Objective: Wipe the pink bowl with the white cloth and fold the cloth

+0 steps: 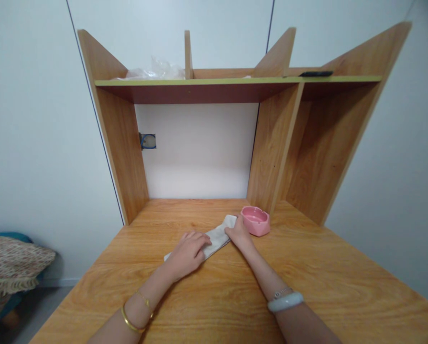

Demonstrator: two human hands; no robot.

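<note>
A pale grey-white cloth [219, 237], folded into a long narrow strip, lies slantwise on the wooden desktop. Over its nearer left part bends my left hand [188, 253], fingers curled onto the cloth and partly hiding it. My right hand [240, 233] grips the far right end, with the thumb on the near side and the other fingers mostly hidden. Just beyond that hand stands a pink faceted ashtray [260, 229] with notches in its rim, very close to the fingers; whether they touch it I cannot tell.
The desk [214, 306] carries a wooden hutch with upright side panels [271, 148] and a shelf [195, 82]. On the shelf are clear plastic wrapping [158, 70] and a dark flat object [316, 74]. A wall socket opening [149, 141] shows at back left. A fringed woven blanket [13, 263] lies beyond the desk's left edge.
</note>
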